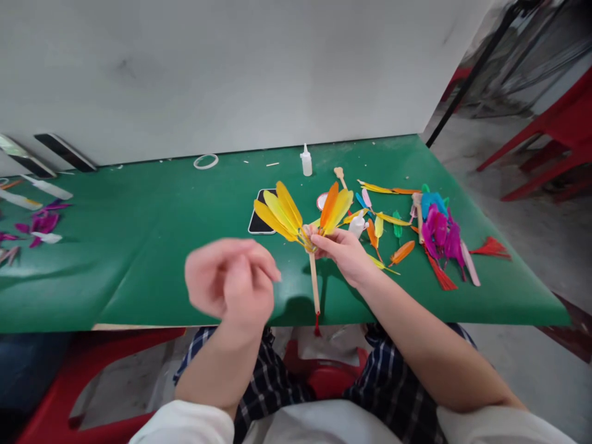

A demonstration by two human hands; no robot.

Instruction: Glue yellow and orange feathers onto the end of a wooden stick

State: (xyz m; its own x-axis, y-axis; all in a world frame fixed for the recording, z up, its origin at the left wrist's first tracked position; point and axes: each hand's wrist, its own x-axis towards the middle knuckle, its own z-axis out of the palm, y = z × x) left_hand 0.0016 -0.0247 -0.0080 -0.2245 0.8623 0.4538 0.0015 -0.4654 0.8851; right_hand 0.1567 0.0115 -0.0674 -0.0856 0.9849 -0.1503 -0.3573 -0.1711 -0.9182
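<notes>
My right hand [345,250] pinches a feather fan [311,237] where its feathers meet the top of a thin wooden handle [314,283]. Yellow feathers [280,213] spread to the left, and orange and yellow feathers [335,209] to the right, with a gap between the two groups. A short red tassel [317,324] hangs from the handle's lower end. To the left of the fan and apart from it is my left hand [231,277], blurred by motion. Its fingers are curled in, and nothing shows in them.
Behind the fan lie a phone [262,219] and an upright white glue bottle [306,161]. Loose feathers [402,253], another white bottle [357,225] and a magenta feather pile [441,234] cover the right. A tape ring [206,161] lies near the wall on the green table [152,246].
</notes>
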